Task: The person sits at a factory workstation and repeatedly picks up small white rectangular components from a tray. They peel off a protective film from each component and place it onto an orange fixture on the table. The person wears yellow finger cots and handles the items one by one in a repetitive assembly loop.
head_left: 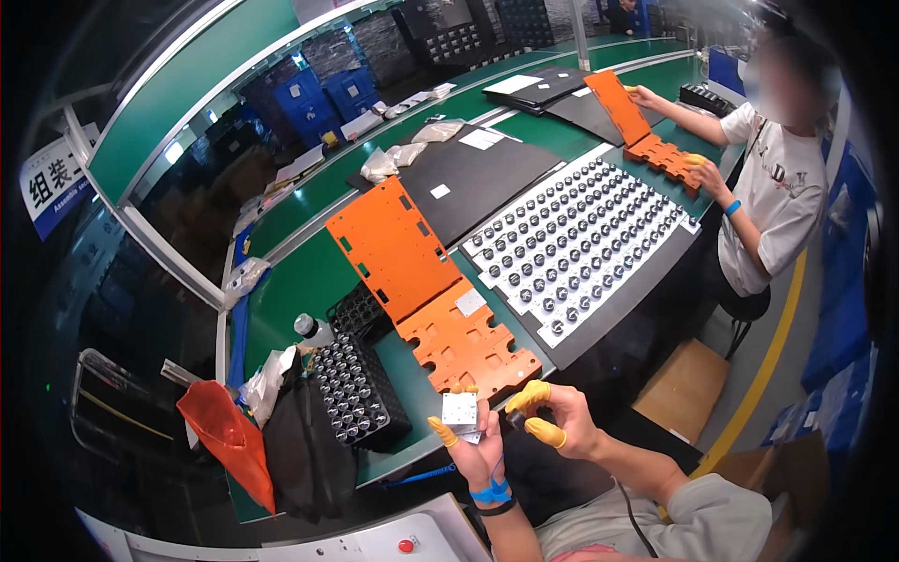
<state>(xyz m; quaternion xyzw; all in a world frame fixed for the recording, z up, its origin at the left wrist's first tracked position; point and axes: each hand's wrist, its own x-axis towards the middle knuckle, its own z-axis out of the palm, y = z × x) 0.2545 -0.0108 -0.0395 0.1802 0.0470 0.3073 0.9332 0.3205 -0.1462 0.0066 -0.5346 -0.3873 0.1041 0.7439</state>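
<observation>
The left hand (476,445), fingertips in yellow rubber cots, clasps a small square silvery metal block (460,410) over the table's near edge. Just beside it, the right hand (554,421) pinches a tiny dark cylindrical part (516,419). Ahead lie a flat orange cut-out fixture (440,300) and a black tray (359,391) of shiny round parts.

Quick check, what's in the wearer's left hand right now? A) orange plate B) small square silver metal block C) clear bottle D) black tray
B: the left hand, with yellow finger cots, holds up a small square silver block in front of the orange plate, which lies untouched on the green table.
</observation>
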